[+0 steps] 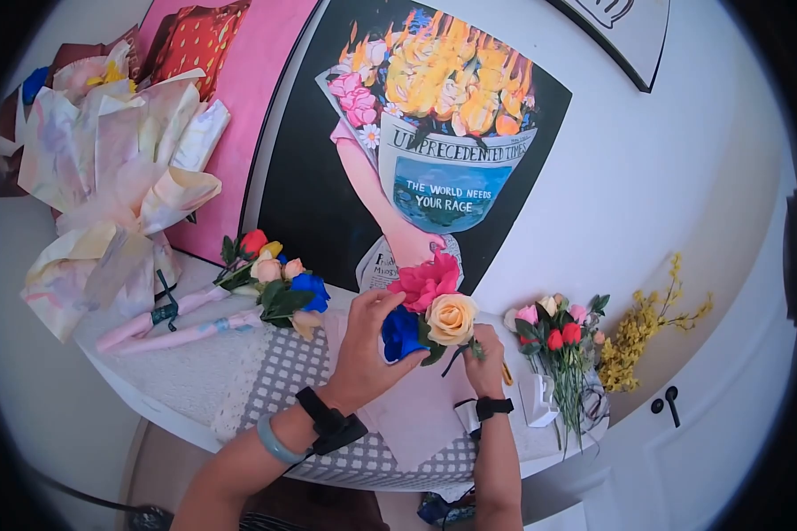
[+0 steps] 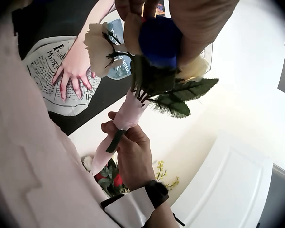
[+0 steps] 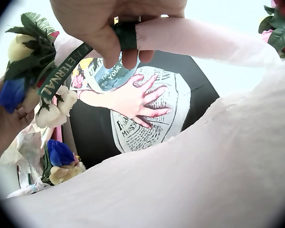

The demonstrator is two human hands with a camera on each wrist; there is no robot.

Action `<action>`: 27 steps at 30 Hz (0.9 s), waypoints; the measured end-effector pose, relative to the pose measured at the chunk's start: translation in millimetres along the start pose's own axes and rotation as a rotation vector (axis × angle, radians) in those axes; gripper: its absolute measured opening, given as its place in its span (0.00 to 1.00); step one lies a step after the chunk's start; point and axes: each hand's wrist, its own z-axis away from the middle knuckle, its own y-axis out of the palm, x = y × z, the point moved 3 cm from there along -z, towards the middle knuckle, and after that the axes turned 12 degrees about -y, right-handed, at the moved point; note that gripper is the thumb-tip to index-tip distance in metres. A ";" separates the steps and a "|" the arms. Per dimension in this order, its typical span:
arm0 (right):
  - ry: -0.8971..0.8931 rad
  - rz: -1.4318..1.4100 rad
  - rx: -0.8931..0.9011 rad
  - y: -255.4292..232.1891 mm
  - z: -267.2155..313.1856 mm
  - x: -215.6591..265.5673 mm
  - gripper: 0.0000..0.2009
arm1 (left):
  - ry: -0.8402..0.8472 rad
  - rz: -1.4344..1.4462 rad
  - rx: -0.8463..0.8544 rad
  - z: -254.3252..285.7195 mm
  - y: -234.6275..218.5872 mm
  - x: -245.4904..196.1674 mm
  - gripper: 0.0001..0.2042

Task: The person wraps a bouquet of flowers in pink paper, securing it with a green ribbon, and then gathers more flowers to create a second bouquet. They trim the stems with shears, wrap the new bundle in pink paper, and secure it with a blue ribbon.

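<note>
A small bouquet stands up between the hands, with a pink flower (image 1: pixel 429 281), a cream rose (image 1: pixel 451 319) and a blue flower (image 1: pixel 401 334). The left hand (image 1: pixel 363 341) curves its fingers and thumb round the blue flower (image 2: pixel 159 42). Below the blooms, the right hand (image 1: pixel 484 363) pinches the stems' pale pink wrap (image 3: pixel 190 38) at a dark green ribbon (image 3: pixel 127 36). One ribbon end, lettered "ETERNAL", hangs toward the blooms in the right wrist view. Green leaves (image 2: pixel 173 104) spread under the flowers.
Two pink-wrapped bouquets (image 1: pixel 212 329) lie at the left, near a large paper-wrapped bundle (image 1: pixel 115 177). Pink paper (image 1: pixel 416 425) covers part of the checked cloth (image 1: pixel 283 372). At the right are loose flowers (image 1: pixel 565 334), a white holder (image 1: pixel 537 400) and yellow sprigs (image 1: pixel 624 358). Paintings (image 1: pixel 301 177) stand behind.
</note>
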 end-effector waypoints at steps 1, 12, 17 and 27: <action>-0.001 -0.009 0.001 -0.1 -0.3 0.2 0.12 | 0.005 0.005 -0.017 0.2 0.3 -0.1 0.36; -0.013 -0.021 0.014 -1.6 -1.9 1.3 0.12 | 0.001 0.060 -0.049 2.0 1.9 4.2 0.28; -0.010 -0.007 0.017 -0.9 1.0 -5.5 0.15 | -0.061 0.151 -0.051 2.2 -0.1 1.1 0.26; 0.026 -0.023 0.030 -0.2 4.3 -11.7 0.17 | -0.073 0.188 -0.065 1.9 -0.9 2.9 0.26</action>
